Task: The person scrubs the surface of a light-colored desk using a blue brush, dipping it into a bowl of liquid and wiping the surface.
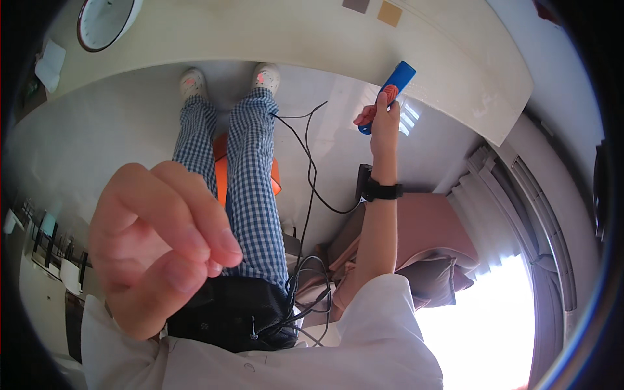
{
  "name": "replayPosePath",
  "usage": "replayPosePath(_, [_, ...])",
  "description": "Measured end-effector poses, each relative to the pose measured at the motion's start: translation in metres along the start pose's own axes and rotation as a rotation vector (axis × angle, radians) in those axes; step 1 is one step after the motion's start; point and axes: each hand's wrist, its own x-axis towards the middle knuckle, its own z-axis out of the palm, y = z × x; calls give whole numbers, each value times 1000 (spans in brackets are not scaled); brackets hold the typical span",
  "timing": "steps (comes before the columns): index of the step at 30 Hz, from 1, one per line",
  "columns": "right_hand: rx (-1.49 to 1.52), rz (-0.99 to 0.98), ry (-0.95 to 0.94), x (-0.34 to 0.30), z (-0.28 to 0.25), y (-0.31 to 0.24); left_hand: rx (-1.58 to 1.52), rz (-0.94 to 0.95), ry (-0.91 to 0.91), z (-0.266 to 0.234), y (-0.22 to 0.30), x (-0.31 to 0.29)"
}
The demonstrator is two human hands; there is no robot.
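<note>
Blue elongated object is already in hand, gripped by my right hand — what remains to be done doesn't show. It slants across my view of the table edge, its orange-red patch finely patterned. My left hand pinches thumb toward fingertips — on what, if anything, I can't tell.

"What obstructs the bare right hand?"
"Thin, black, looping cables, at its eight o'clock."
"And free room?"
"Bare surface of the cream, curved-edged tabletop, at its eleven o'clock."
</note>
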Motion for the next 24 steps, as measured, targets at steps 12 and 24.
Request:
replayPosePath(12, [-736, -125, 79, -23, 73, -2, 10, 12, 48, -21, 18, -12])
replayPosePath(24, [-558, -192, 87, 1, 63, 30, -35, -45, 73, -26, 17, -4])
